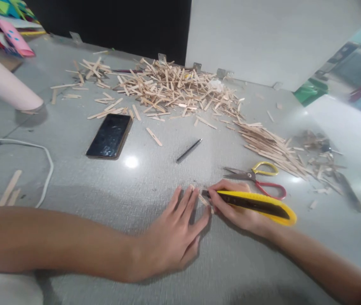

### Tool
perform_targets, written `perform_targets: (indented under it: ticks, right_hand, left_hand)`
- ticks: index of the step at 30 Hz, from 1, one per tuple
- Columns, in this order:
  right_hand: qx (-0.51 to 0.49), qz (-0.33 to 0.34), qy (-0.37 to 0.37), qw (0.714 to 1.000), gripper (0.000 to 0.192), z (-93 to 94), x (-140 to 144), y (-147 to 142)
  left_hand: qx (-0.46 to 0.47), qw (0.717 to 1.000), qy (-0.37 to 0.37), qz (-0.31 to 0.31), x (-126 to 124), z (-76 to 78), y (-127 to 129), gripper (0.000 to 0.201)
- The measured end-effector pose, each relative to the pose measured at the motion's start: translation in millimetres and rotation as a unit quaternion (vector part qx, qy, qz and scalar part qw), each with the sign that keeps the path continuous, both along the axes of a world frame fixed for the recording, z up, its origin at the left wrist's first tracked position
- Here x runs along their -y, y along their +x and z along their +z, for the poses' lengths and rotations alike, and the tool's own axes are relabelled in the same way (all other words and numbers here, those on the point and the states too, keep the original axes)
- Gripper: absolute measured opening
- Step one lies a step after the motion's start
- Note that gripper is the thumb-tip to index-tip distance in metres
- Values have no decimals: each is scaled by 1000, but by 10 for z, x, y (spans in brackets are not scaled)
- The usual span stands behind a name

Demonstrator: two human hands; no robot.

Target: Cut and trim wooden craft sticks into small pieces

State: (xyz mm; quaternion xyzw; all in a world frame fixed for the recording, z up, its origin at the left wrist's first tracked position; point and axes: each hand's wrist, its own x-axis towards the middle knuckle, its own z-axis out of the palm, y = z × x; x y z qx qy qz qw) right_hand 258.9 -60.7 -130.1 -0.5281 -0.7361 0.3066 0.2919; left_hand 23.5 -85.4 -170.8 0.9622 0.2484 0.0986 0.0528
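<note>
- Table (110, 186): grey; heap (167, 87) of sticks, far side.
- Left hand (178, 232): fingers spread, tips holding down stick (203, 199).
- Right hand (242, 216): fingers gripping yellow cutter (263, 206), blade near stick.
- Scissors (250, 175): just beyond right hand.
- Stick: near, between hands.

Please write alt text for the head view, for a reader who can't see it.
The left hand touches a small wooden stick on a gray table while the right hand holds a yellow utility knife, its blade close to the stick. Scissors, a pen-like tool and a phone lie beyond, before a heap of wooden sticks.
</note>
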Motion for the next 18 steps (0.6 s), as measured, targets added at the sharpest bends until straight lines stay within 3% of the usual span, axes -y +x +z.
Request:
perform_targets:
  ticks: [18]
  right_hand:
    - [-6, 8, 36, 999, 18, -90, 29, -14]
  left_hand:
    - [2, 1000, 4, 6, -5, 3, 8, 72]
